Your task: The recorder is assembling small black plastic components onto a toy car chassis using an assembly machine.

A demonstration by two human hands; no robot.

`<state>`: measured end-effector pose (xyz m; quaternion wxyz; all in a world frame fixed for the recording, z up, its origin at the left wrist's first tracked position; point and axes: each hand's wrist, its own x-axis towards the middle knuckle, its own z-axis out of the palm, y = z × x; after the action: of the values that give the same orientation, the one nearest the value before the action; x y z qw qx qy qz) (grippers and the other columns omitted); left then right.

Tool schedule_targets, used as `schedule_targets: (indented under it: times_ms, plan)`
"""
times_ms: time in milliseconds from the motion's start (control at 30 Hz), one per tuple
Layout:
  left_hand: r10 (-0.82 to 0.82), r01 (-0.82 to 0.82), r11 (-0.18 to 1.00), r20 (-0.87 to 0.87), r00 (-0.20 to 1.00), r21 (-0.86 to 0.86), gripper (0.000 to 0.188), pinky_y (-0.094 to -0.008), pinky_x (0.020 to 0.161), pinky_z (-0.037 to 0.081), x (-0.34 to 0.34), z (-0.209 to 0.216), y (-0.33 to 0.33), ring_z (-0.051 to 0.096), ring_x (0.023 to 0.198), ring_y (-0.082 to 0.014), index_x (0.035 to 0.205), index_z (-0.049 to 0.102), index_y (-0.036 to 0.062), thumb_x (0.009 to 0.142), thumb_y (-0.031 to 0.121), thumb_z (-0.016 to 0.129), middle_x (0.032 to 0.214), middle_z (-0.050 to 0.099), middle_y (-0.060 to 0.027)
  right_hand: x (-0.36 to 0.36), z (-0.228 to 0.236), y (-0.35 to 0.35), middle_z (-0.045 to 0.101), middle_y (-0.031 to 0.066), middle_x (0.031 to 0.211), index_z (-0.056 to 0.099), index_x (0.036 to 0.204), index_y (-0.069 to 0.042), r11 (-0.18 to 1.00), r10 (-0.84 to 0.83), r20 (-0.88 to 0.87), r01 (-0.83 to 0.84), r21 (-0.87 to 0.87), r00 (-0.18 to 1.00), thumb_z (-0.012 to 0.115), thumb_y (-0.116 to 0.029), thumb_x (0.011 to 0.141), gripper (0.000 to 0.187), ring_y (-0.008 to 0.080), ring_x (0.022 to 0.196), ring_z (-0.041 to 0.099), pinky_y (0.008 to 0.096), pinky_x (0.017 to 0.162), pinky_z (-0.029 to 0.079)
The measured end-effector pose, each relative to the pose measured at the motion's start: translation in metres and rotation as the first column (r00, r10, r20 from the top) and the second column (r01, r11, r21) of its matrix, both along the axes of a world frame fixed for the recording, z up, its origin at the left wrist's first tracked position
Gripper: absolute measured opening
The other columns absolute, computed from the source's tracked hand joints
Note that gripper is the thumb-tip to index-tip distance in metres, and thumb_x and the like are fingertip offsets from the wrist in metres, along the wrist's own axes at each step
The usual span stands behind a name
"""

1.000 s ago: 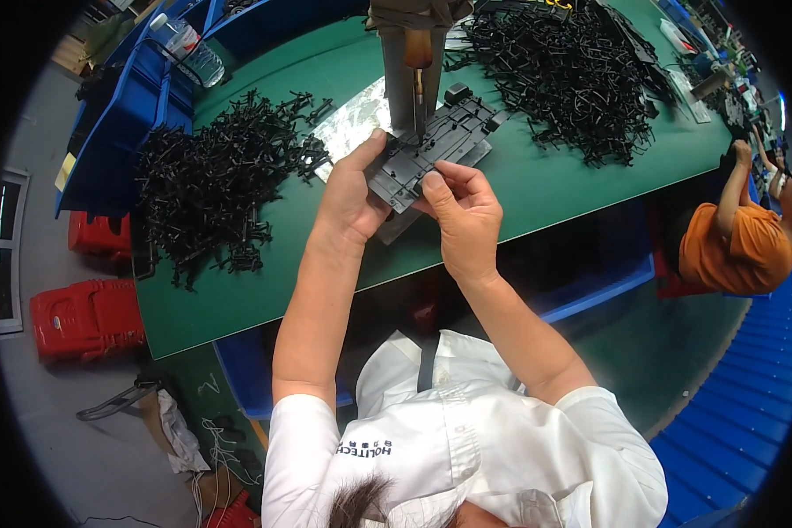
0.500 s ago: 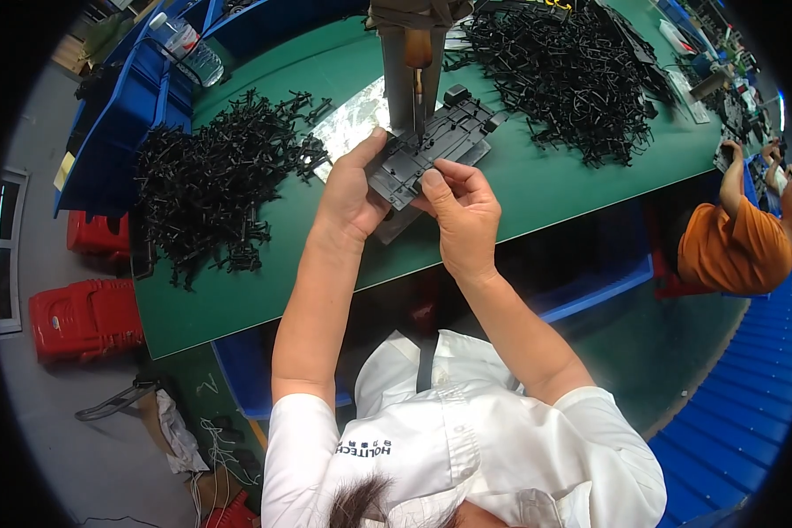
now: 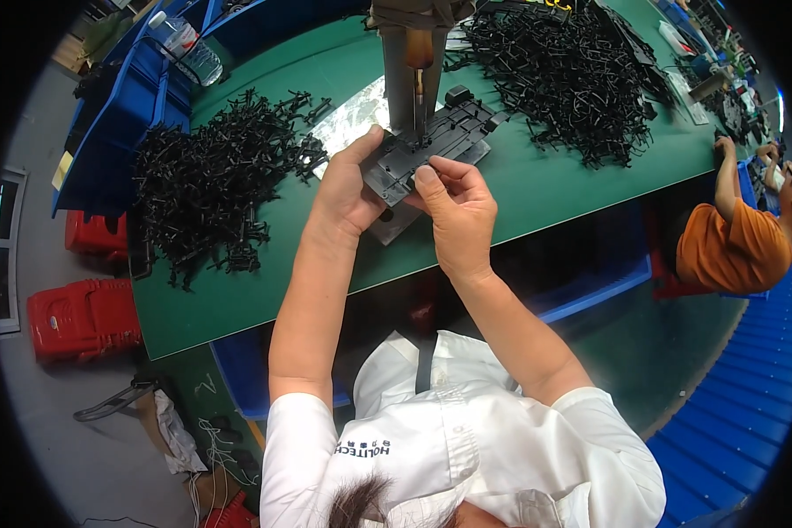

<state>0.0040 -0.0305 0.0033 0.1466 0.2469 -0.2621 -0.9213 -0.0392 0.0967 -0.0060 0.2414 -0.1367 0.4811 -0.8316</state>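
I hold a black moulded plastic panel (image 3: 453,132), tilted up to the right, under an upright machine. My left hand (image 3: 348,189) grips the panel's left end, thumb on the upper edge. My right hand (image 3: 459,211) is closed at the near edge, thumb and forefinger pinched together there. Whether a small piece sits between those fingertips is hidden. Just above the panel comes down the machine's narrow metal tip (image 3: 420,88), below a brown holder (image 3: 419,48). A grey metal plate (image 3: 392,226) shows beneath the panel.
Heaps of thin black plastic parts lie left (image 3: 207,185) and right (image 3: 568,79) on the green table (image 3: 185,321). Blue bins (image 3: 119,128) and a water bottle (image 3: 189,51) stand at the far left. Red stools (image 3: 84,321) are beside the table. A co-worker in orange (image 3: 735,246) sits right.
The panel has slid slightly left and toward me under the tip, both hands moving with it. The co-worker's nearer hand no longer shows the dark piece it held.
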Motion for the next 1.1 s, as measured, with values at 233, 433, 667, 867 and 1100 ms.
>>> schedule_targets:
  times_ms: [233, 433, 667, 867, 1100]
  plan:
    - [0.009, -0.010, 1.000, 0.023, 1.000, 0.002, 0.026, -0.0378, 0.072, 0.054, 0.0000, 0.0013, -0.0007, 0.064, 0.082, -0.0238, 0.103, 0.052, 0.0000, 0.091, 0.023, 0.050, 0.092, 0.063, -0.0140, 0.0010, 0.0003, -0.0016, 0.058, 0.0090, 0.090, 0.052, 0.103, 0.005, 1.000, -0.001, -0.013, 0.001, -0.008, 1.000, 0.066, -0.012, 0.083, 0.029, 0.0111, 0.079, 0.059, 0.0258, 0.070, 0.054]
    - [0.005, -0.006, 1.000, 0.029, 1.000, 0.020, 0.027, -0.0382, 0.071, 0.054, -0.0004, 0.0017, -0.0006, 0.064, 0.082, -0.0237, 0.103, 0.052, 0.0001, 0.091, 0.024, 0.050, 0.092, 0.063, -0.0139, 0.0004, -0.0001, -0.0020, 0.058, 0.0070, 0.089, 0.054, 0.103, 0.005, 0.999, -0.010, -0.036, 0.011, 0.035, 0.999, 0.065, -0.010, 0.084, 0.027, 0.0112, 0.078, 0.058, 0.0286, 0.071, 0.056]
    - [-0.003, 0.002, 1.000, 0.032, 0.999, 0.023, 0.027, -0.0381, 0.071, 0.054, -0.0013, 0.0006, -0.0019, 0.064, 0.081, -0.0234, 0.104, 0.052, 0.0004, 0.090, 0.024, 0.051, 0.092, 0.063, -0.0137, 0.0004, 0.0013, -0.0025, 0.058, 0.0066, 0.089, 0.054, 0.103, 0.005, 1.000, -0.012, -0.029, 0.013, 0.027, 1.000, 0.065, -0.010, 0.084, 0.027, 0.0111, 0.078, 0.058, 0.0280, 0.070, 0.056]
    - [-0.006, 0.005, 0.999, 0.035, 0.999, 0.035, 0.026, -0.0383, 0.069, 0.055, -0.0011, -0.0009, -0.0037, 0.064, 0.078, -0.0234, 0.102, 0.052, 0.0016, 0.090, 0.024, 0.052, 0.090, 0.063, -0.0131, 0.0018, 0.0007, -0.0043, 0.059, 0.0091, 0.090, 0.053, 0.102, 0.005, 1.000, -0.023, -0.037, 0.023, 0.014, 0.999, 0.067, -0.012, 0.083, 0.030, 0.0112, 0.078, 0.060, 0.0251, 0.068, 0.054]
    - [-0.006, 0.004, 0.999, 0.036, 0.999, 0.049, 0.024, -0.0379, 0.067, 0.055, -0.0009, 0.0058, -0.0018, 0.064, 0.076, -0.0230, 0.099, 0.052, 0.0026, 0.090, 0.025, 0.053, 0.088, 0.063, -0.0124, 0.0016, -0.0010, -0.0063, 0.060, 0.0088, 0.089, 0.053, 0.101, 0.006, 0.999, -0.038, -0.057, 0.040, 0.032, 0.998, 0.067, -0.012, 0.083, 0.030, 0.0107, 0.076, 0.060, 0.0241, 0.068, 0.054]
